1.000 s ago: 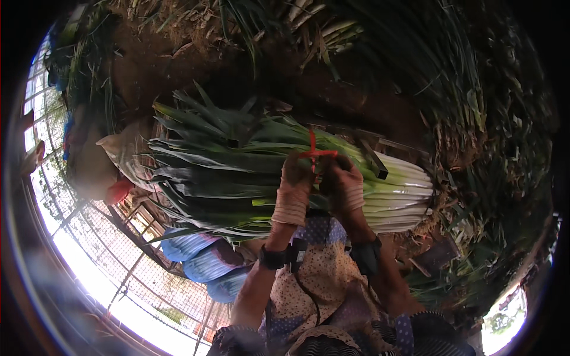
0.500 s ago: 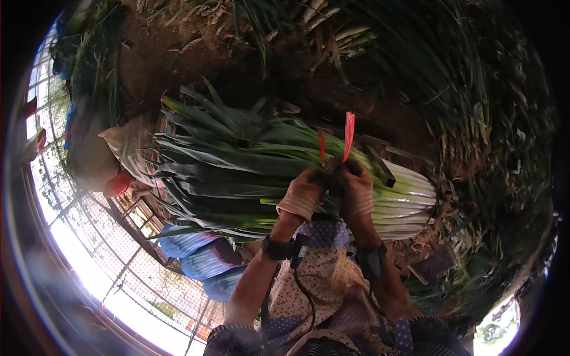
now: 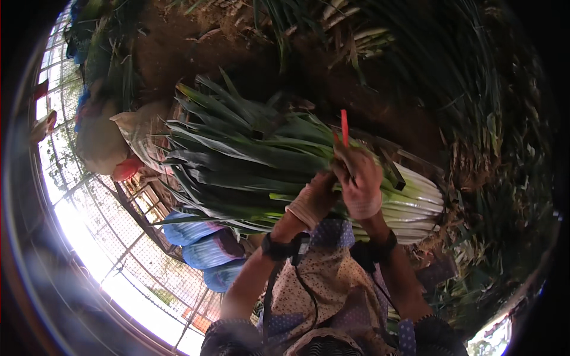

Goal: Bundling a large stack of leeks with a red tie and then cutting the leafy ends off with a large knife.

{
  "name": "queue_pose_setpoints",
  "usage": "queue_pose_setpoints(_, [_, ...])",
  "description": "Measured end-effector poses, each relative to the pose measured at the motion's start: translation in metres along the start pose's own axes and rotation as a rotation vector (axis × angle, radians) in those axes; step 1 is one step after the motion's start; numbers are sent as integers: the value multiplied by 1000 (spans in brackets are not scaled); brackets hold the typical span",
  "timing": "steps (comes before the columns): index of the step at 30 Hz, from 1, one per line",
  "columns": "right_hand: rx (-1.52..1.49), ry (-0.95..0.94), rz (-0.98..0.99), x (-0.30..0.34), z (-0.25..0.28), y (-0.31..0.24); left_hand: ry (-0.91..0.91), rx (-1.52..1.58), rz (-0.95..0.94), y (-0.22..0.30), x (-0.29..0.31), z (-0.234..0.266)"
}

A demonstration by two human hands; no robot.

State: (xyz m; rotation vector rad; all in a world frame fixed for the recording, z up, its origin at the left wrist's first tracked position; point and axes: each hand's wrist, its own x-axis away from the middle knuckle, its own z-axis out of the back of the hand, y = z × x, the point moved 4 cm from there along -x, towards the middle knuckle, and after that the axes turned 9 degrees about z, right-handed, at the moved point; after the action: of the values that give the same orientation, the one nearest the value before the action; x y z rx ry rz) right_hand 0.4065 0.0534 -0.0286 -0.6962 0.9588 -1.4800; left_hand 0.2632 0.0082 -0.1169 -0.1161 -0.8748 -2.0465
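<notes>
A big bundle of leeks (image 3: 231,157) lies across in front of me, green leaves to the left and white stalks to the right. Both my hands, in soiled work gloves, meet over its middle. My right hand (image 3: 361,181) is closed at a red tie strip (image 3: 345,127), whose end stands up beyond the fingers. Just left of it and lower, my left hand (image 3: 314,199) is curled against the bundle. Its fingertips are partly hidden by the right hand, so what they grip is not visible. A dark upright bar (image 3: 395,177) stands beside the white stalks.
More leeks (image 3: 439,65) are heaped at the far right and back. Blue-wrapped bundles (image 3: 208,249) lie at the lower left, near a pale sack (image 3: 145,133) and a red object (image 3: 127,169). A mesh wall (image 3: 113,237) runs along the left.
My right hand has turned and moved up slightly over the left one. Less of the red strip shows above the fingers. The whole view has shifted a little.
</notes>
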Motion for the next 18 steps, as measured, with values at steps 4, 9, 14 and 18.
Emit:
queue_pose_setpoints(4, [-219,-9,-285,10,0,31,-210,937,520,11,-17,29])
queue_pose_setpoints(9, [-30,-149,-175,37,14,41,-221,698,329,17,-18,60])
queue_pose_setpoints(14, [63,-302,-149,54,24,39,-262,824,376,16,-15,71])
queue_pose_setpoints(18, [57,-359,-232,73,31,36,-256,930,436,15,-20,73])
